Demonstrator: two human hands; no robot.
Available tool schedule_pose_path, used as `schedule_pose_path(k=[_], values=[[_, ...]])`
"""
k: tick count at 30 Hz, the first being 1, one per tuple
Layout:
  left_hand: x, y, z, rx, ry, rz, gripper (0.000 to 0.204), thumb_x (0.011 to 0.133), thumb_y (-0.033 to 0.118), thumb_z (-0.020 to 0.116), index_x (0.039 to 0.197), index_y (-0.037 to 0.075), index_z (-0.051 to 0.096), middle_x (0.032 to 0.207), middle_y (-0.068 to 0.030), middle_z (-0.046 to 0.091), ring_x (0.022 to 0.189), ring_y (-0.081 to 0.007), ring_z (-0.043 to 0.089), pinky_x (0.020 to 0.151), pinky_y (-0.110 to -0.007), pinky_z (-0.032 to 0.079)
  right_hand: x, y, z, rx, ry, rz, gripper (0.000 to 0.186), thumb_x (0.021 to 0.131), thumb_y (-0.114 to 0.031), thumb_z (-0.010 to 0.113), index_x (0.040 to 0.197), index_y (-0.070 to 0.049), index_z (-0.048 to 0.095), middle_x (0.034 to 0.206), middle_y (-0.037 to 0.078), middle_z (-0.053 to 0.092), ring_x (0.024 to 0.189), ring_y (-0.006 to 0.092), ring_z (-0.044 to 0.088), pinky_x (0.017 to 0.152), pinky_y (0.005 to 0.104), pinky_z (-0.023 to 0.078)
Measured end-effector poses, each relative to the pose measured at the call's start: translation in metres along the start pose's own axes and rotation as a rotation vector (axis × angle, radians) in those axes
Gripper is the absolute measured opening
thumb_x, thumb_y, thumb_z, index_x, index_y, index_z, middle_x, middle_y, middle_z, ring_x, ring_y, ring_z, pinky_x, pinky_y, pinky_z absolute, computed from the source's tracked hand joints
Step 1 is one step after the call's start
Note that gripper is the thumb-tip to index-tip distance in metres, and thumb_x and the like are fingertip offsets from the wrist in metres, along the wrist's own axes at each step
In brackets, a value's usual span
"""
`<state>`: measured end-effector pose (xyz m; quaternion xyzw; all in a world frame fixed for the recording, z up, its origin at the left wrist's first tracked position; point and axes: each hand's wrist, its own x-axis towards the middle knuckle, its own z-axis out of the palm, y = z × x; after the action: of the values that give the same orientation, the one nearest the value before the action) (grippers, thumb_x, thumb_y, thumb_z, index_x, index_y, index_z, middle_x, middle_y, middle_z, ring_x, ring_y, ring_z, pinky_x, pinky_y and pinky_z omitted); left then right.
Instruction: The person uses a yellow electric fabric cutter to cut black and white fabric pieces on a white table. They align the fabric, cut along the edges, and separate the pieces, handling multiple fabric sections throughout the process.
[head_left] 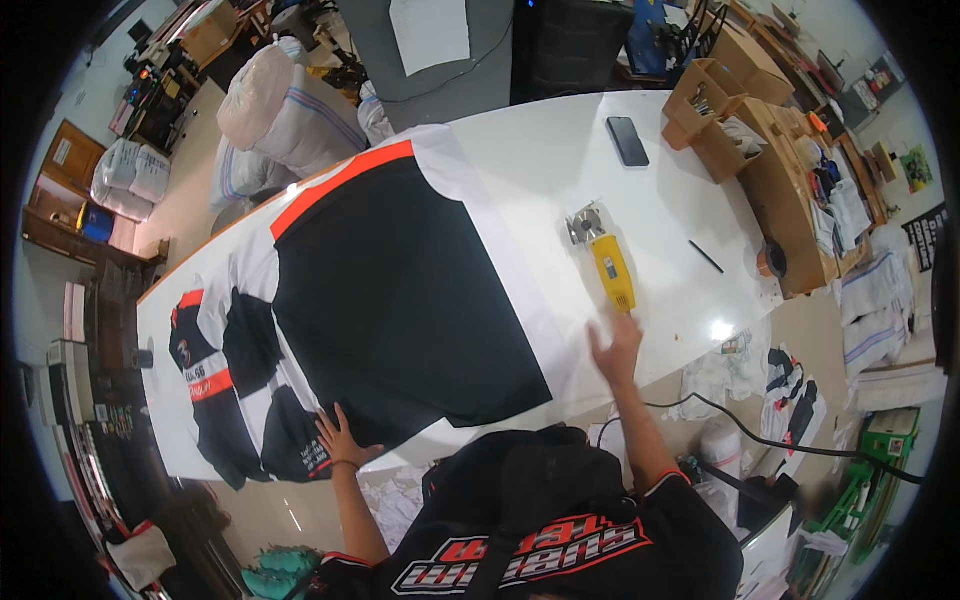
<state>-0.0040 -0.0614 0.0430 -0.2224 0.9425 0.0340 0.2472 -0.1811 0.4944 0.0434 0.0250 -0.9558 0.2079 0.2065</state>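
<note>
A: Which lettering can you pick out around you?

B: The largest is on your black shirt (540,552), at the bottom centre of the frame: slanted white block letters with red edging, in two lines.

A: And on your surface (690,290)?

B: At centre left, the black, white and orange-red garment (208,365) carries a small emblem and pale characters, some of them on its orange-red band. Nearer the lower left, you have small white lettering in lines on a black fabric piece (293,435).

A: Anything farther off?

B: At the far right edge you have pale characters on a dark cloth (925,238).
</note>
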Motion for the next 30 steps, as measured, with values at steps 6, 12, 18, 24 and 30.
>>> schedule_pose_path(k=[6, 12, 18, 24, 30], values=[[-0.009, 0.043, 0.024, -0.277, 0.163, 0.162, 0.133, 0.065, 0.061, 0.086, 0.164, 0.018, 0.009, 0.167, -0.0275, 0.001, 0.154, -0.0492, 0.001, 0.120, -0.063, 0.015, 0.100, 0.087, 0.039, 0.389, -0.162, 0.583, 0.063, 0.089, -0.047, 0.074, 0.125, 0.002, 0.060, 0.103, 0.015, 0.068, 0.093, 0.0257, 0.066, 0.086, 0.0397, 0.052], [-0.028, 0.057, 0.061, -0.191, 0.219, 0.142, 0.126, 0.070, 0.067, 0.080, 0.164, 0.018, 0.011, 0.168, -0.0255, -0.005, 0.154, -0.0479, -0.003, 0.121, -0.062, 0.010, 0.127, 0.101, 0.051, 0.469, -0.535, 0.573, 0.059, 0.089, -0.051, 0.073, 0.112, 0.003, 0.061, 0.090, 0.011, 0.067, 0.079, 0.0186, 0.067, 0.066, 0.0327, 0.055], [-0.054, 0.027, 0.025, -0.143, -0.051, -0.061, 0.130, 0.068, 0.066, 0.083, 0.165, 0.021, 0.008, 0.168, -0.0249, -0.009, 0.154, -0.0481, -0.006, 0.121, -0.064, 0.010, 0.089, 0.071, 0.020, 1.017, -0.636, 0.736, 0.045, 0.093, -0.037, 0.071, 0.116, -0.003, 0.051, 0.095, 0.012, 0.064, 0.079, 0.0240, 0.069, 0.057, 0.0390, 0.058], [-0.044, 0.045, 0.041, -0.349, 0.242, 0.063, 0.121, 0.071, 0.071, 0.077, 0.164, 0.022, 0.017, 0.170, -0.0190, -0.003, 0.155, -0.0464, -0.005, 0.120, -0.066, 0.007, 0.001, 0.002, -0.033, 0.820, -0.693, 0.681, 0.042, 0.089, -0.022, 0.074, 0.115, 0.000, 0.048, 0.095, 0.015, 0.065, 0.075, 0.0265, 0.071, 0.057, 0.0374, 0.057], [-0.052, 0.034, 0.054, -0.247, 0.176, 0.028, 0.131, 0.064, 0.078, 0.077, 0.164, 0.023, 0.014, 0.169, -0.0206, -0.008, 0.154, -0.0468, -0.010, 0.120, -0.067, 0.004, -0.069, -0.020, -0.065, 0.340, -0.649, 0.535, 0.068, 0.077, -0.043, 0.079, 0.114, 0.006, 0.050, 0.100, 0.030, 0.068, 0.091, 0.0395, 0.071, 0.080, 0.0464, 0.055]])
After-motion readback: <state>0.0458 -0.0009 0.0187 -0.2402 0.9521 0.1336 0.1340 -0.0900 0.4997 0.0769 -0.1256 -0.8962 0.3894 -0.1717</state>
